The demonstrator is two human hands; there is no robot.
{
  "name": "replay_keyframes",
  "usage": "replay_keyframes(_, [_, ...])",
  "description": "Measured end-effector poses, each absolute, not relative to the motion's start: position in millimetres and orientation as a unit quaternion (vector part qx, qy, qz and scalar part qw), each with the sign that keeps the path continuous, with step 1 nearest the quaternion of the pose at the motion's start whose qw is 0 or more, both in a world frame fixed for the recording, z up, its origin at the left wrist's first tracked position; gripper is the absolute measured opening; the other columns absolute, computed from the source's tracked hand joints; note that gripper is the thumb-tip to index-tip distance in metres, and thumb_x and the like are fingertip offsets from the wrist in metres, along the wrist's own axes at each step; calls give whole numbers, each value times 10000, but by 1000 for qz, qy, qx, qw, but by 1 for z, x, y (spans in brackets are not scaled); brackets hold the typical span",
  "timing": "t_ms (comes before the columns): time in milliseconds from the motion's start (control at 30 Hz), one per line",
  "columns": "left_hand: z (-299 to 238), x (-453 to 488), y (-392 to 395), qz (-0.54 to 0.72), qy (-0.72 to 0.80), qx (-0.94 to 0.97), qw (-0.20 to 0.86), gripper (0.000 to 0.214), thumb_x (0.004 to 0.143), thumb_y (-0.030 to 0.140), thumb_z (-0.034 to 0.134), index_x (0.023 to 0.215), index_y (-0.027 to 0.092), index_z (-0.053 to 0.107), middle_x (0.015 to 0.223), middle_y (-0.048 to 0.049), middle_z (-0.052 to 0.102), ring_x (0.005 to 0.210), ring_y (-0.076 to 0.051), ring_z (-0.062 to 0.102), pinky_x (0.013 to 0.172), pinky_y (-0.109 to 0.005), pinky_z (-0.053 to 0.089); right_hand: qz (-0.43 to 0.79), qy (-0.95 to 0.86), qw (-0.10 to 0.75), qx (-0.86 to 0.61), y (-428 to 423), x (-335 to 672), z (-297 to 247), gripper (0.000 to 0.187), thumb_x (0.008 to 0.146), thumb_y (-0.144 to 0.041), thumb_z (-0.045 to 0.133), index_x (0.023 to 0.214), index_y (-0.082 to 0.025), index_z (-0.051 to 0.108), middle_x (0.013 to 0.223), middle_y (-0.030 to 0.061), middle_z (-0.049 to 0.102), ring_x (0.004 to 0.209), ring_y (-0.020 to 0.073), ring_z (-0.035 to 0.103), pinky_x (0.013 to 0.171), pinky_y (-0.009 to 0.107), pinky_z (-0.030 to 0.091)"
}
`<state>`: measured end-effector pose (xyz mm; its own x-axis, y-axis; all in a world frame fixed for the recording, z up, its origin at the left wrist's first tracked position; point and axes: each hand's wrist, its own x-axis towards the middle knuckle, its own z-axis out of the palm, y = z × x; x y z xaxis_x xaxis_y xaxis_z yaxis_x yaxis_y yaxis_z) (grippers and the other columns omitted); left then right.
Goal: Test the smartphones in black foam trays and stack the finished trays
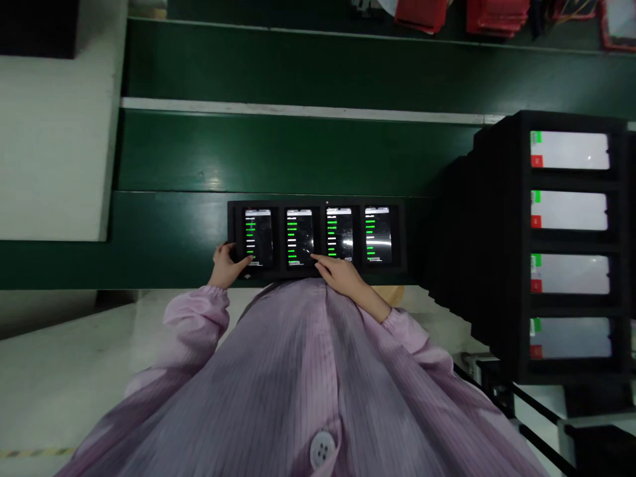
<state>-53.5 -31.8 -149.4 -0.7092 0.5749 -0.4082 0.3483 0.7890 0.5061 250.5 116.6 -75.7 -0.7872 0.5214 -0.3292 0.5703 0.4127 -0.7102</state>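
Head view, looking down past a pink striped smock (298,371).

- Black foam tray (403,238) held out in front of the body, level. It carries a row of four phones (377,235), all lit, showing lists of green and white lines.
- Left hand (226,265): closed on the tray's near left corner, thumb on top by the first phone.
- Right hand (345,277): grips nothing. The index finger is stretched out with its tip on the lower right of the second phone (299,237); the other fingers are loosely curled.
- To the right, well apart from the tray: a tall stack of foam trays (501,252), with white-screened phones (569,211) in the top one.

Risks, as I judge them:
- Only one corner is visibly gripped. Finger pressure on the screen could tip the tray and slide the phones in their pockets.
- The fingertip sits low, near the screen edge, so a slip could hit the wrong list line or the neighbouring phone.

Hidden or unclear:
- The list text is too small to read.
- The smock covers the tray's near edge, and its underside is out of sight. I cannot tell whether it rests on a worktop or hangs free over the green surface beyond.
- The red bins (497,16) at the top are cut off.
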Motion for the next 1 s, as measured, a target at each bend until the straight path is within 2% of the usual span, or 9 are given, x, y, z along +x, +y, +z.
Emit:
replay_keyframes(233, [-143, -51, -33, 199, 901, 246, 296, 592, 614, 453, 793, 1124, 193, 638, 1451, -204, 511, 1492, -384, 377, 1238, -498, 323, -397, 866, 77, 296, 119, 234, -75, 325, 1048, -277, 541, 1316, -314, 721, 1410, -21, 671, 1184, 255, 725, 1007, 374, 609])
replay_keyframes(333, [-141, -50, -38, 211, 904, 231, 293, 557, 642, 465, 784, 1123, 213, 659, 1465, -186, 502, 1506, -388, 361, 1244, -508, 316, -394, 866, 57, 304, 118, 247, -70, 334, 1054, -275, 513, 1316, -288, 720, 1419, 3, 663, 1180, 261, 728, 992, 392, 616])
replay_keyframes(500, [-142, -49, -42, 243, 898, 221, 293, 455, 714, 484, 737, 1070, 208, 673, 1440, -187, 524, 1497, -376, 374, 1261, -513, 291, -374, 829, 45, 413, 114, 288, -68, 380, 1034, -258, 506, 1363, -220, 695, 1341, 63, 718, 1187, 277, 724, 989, 400, 614])
replay_keyframes(633, [-143, -49, -37, 245, 897, 226, 288, 414, 779, 484, 649, 1070, 190, 656, 1405, -180, 550, 1477, -329, 406, 1271, -465, 282, -366, 819, 36, 440, 111, 302, -75, 371, 1037, -276, 487, 1333, -246, 708, 1396, 48, 686, 1186, 264, 725, 977, 385, 620])
replay_keyframes(800, [-138, -53, -36, 245, 898, 234, 279, 387, 776, 509, 621, 1020, 212, 668, 1407, -170, 571, 1492, -344, 392, 1271, -505, 274, -370, 810, 13, 455, 113, 299, -84, 385, 1036, -292, 485, 1361, -261, 688, 1411, 42, 674, 1192, 258, 723, 972, 387, 622])
replay_keyframes(900, [-133, -54, -39, 247, 896, 241, 279, 423, 782, 550, 609, 1032, 219, 693, 1430, -159, 574, 1503, -346, 379, 1269, -520, 270, -362, 799, -18, 480, 114, 310, -86, 396, 1026, -291, 482, 1355, -237, 696, 1365, 71, 704, 1175, 269, 731, 982, 396, 612])
replay_keyframes(1000, [-133, -52, -40, 245, 897, 241, 278, 525, 783, 622, 586, 1047, 186, 710, 1439, -193, 563, 1504, -376, 368, 1267, -539, 266, -331, 771, -62, 540, 117, 330, -87, 411, 1017, -280, 465, 1354, -230, 697, 1294, 89, 744, 1134, 278, 746, 987, 410, 602])
